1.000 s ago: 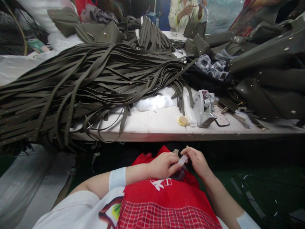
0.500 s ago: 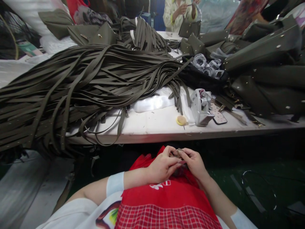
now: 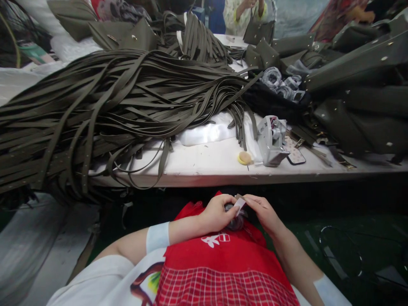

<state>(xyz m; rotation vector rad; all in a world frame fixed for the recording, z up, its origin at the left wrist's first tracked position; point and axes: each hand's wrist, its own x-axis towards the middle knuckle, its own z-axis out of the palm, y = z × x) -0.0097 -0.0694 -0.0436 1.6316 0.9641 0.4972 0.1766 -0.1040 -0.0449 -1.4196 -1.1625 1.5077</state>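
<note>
My left hand [image 3: 219, 213] is closed over my lap, its thumb and fingers pinching a small pale tag [image 3: 239, 205]. Facing it, my right hand [image 3: 262, 211] has its fingertips pinched together at a small brownish piece [image 3: 239, 196] beside the tag. Below the fingers, a greyish, partly see-through bundle [image 3: 236, 222] rests on the red apron [image 3: 213, 259]. Its details are too small to make out.
Dark olive straps [image 3: 127, 97] cover the left of the white table [image 3: 204, 163]. A tape dispenser [image 3: 270, 142], a round yellow-edged item [image 3: 244, 158] and a phone [image 3: 295, 151] lie near its edge. Olive bags [image 3: 360, 114] fill the right. A person [image 3: 239, 19] works behind.
The pale tag between my hands is now turned flat toward the camera. My right fingers have straightened a little. The view has shifted slightly, and a hand has appeared at the top right.
</note>
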